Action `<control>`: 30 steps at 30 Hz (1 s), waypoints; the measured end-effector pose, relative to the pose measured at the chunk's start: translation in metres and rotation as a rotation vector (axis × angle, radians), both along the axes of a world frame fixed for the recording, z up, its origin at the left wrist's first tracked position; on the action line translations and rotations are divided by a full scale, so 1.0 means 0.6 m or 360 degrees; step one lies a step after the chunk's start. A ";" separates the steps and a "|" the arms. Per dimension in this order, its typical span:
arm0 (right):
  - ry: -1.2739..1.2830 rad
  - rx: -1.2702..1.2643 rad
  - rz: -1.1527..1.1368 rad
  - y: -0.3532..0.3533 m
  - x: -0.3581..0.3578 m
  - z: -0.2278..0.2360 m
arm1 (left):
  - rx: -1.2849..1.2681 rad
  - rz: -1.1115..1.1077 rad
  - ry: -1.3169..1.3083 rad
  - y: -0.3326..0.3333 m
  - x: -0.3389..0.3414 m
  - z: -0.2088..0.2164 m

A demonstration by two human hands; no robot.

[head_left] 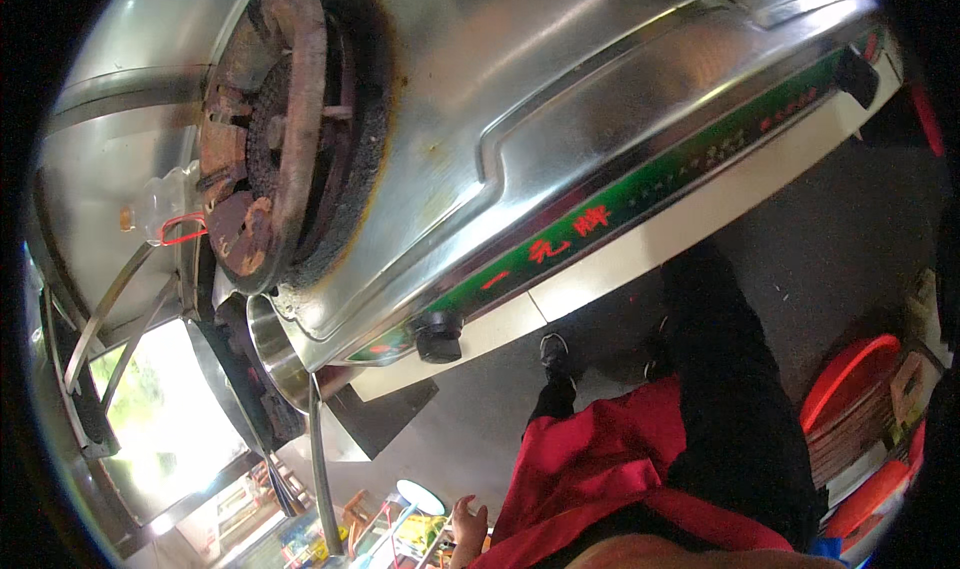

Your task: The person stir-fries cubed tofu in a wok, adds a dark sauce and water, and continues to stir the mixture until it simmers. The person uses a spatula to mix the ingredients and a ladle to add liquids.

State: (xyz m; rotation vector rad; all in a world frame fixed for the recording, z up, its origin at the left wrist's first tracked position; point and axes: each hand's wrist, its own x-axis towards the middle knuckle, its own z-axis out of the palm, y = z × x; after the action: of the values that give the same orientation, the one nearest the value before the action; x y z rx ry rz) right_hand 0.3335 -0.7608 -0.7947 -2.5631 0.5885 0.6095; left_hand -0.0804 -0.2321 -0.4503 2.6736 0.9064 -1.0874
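My left hand (pixel 467 526) is at the lower edge, beside my red apron (pixel 590 444). Its fingers are loosely bent and a little apart, with nothing visible in them. A round pale blue-white object (pixel 420 497) appears just to its left, apart from the fingers as far as I can tell. My right hand is out of view. Bare skin shows at the bottom middle; which part of me it is, I cannot tell. Up ahead stands a steel gas stove (pixel 450 99) with a rusty round burner (pixel 305 119) and a black knob (pixel 438 337) on its green front panel.
A second knob (pixel 856 77) is at the panel's far right end. Left of the burner are a clear bottle (pixel 170 204) and a steel pot (pixel 275 344). Red-rimmed baskets or tubs (pixel 850 379) stand on the right. A shelf of goods is at the lower left.
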 end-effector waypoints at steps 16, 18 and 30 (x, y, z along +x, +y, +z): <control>-0.0207 0.0132 -0.0127 -0.015 -0.058 0.001 | -0.0218 -0.0003 -0.0119 -0.079 0.083 -0.027; -0.0295 0.0134 -0.0121 0.023 -0.105 0.007 | -0.0199 0.0016 -0.0078 -0.084 0.079 -0.023; 0.0378 -0.0075 0.1089 0.120 -0.297 0.312 | -0.0856 0.0081 -0.0503 -0.193 0.153 0.019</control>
State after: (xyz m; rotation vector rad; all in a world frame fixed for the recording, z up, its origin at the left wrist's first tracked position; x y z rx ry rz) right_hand 0.1553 -0.6890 -0.6073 -2.7333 -0.2404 1.1394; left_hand 0.0117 -0.3477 -0.4388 2.2656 0.5266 -0.7327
